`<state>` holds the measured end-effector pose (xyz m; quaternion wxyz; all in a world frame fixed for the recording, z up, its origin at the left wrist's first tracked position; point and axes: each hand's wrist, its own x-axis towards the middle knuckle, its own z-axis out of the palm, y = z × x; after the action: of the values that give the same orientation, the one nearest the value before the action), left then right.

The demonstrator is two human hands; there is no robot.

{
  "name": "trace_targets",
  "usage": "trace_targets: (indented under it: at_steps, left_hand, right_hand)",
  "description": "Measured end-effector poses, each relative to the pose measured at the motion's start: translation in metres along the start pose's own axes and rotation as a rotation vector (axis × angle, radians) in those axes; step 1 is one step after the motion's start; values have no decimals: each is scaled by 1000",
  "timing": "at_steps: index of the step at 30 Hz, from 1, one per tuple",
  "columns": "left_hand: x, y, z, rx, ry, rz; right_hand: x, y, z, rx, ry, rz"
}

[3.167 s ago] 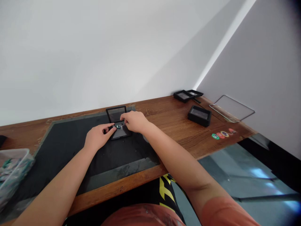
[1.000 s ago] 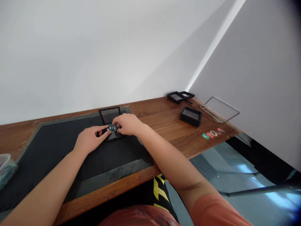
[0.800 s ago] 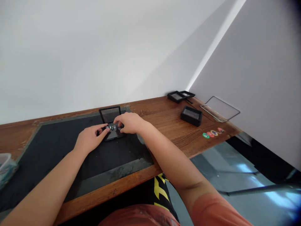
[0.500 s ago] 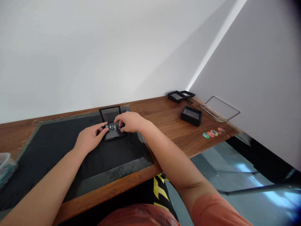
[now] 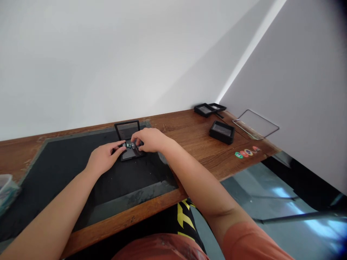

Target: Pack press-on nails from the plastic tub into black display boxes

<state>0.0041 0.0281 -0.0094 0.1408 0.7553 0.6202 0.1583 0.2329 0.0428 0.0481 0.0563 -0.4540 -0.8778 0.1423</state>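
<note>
A small black case (image 5: 132,153) with its clear-windowed lid (image 5: 128,130) raised lies on the dark mat. Several small shiny beads (image 5: 130,145) sit in a row inside it. My left hand (image 5: 105,157) is at the left edge of the case, with thumb and index finger close together by the leftmost beads; what is between them is too small to make out. Over the right side of the case, my right hand (image 5: 149,140) is curled, its fingertips near the right end of the row and partly hidden.
Black frame-like boxes (image 5: 221,132) stand on the wooden table (image 5: 187,126) at the right, some near the wall. Round coloured stickers (image 5: 248,152) and a thin metal frame (image 5: 256,124) lie by the right edge. A plastic tub (image 5: 7,189) sits at far left.
The view has shifted very slightly. Both hands stay at the case, with only small finger movement at the beads.
</note>
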Motion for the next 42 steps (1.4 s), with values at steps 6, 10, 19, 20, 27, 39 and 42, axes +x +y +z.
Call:
trace_targets:
  at_steps: [6,10,19,20,27,39,42]
  left_hand:
    - [1,3,0,10,6,-5]
    - [0,4,-1,-3,-10,9]
    - [-1,1,-1,-14,-17,38]
    - [-1,1,-1,-12,-20,43]
    - [-2,0,0,-34,-15,65]
    - [-17,2,4,-76,105,105]
    - [-23,4,5,-71,128,100]
  right_hand:
    - [1,-2,2,-33,23,-10]
    - [1,-1,3,-17,35,-28]
    - [0,-9,5,-80,31,19]
    - [0,-10,6,-95,39,18]
    - [2,-8,10,-108,56,-5]
    - [10,0,20,-4,87,-15]
    - [16,11,27,19,67,0]
